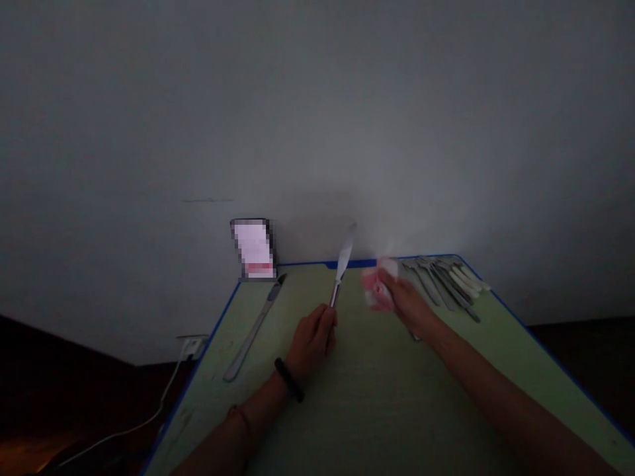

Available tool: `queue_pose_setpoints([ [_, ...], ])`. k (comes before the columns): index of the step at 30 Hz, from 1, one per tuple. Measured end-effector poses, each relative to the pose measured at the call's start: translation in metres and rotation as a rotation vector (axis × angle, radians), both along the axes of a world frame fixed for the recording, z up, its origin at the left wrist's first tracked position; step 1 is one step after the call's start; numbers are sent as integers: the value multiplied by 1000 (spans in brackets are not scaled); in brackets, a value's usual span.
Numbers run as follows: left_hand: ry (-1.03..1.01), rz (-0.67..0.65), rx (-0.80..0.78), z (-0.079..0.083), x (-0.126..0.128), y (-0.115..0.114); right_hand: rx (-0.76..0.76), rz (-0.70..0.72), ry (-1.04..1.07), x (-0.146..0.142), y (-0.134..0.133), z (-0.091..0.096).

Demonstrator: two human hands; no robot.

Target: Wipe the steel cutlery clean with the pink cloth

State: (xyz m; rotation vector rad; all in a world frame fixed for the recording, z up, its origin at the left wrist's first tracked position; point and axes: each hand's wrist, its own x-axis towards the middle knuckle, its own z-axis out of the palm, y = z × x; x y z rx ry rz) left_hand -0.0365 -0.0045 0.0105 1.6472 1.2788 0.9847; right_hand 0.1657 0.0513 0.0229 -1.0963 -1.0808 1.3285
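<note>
My left hand (313, 336) is closed around the handle of a table knife (344, 254), whose blade points up and away toward the wall. To the right, my right hand (404, 297) grips a pink and white cloth (380, 284), apart from the blade and slightly blurred. Just below my right hand the end of a metal piece shows; the rest of it is hidden. A second table knife (254, 330) lies on the left side of the table, its blade toward the wall.
Several forks and other cutlery (436, 281), some white-handled, lie at the table's back right. A lit phone (255, 248) leans on the wall at the back left. The green table (367, 410) has a blue edge. A white cable (166, 396) runs from a wall socket.
</note>
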Motion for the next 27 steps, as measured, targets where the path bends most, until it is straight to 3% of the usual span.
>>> queue_pose_setpoints([
  [3, 15, -15, 27, -1, -3, 0, -53, 186, -249, -27, -12, -7],
  [7, 54, -13, 71, -2, -4, 2, 138, 277, -434, -50, -3, -19],
  [13, 121, -80, 52, 1, -5, 6, 377, 56, -602, -45, -6, -23],
  [16, 202, -111, 68, 1, -1, 4, 392, 92, -528, -42, -25, -15],
  [20, 222, -158, 64, 2, 10, -4, 285, 180, -322, -40, -47, -15],
  [24, 244, -257, 39, 8, 14, -12, 157, 169, -202, -33, -53, -22],
  [27, 431, -304, -8, 16, 9, -14, 79, 183, -85, -20, -50, -19],
])
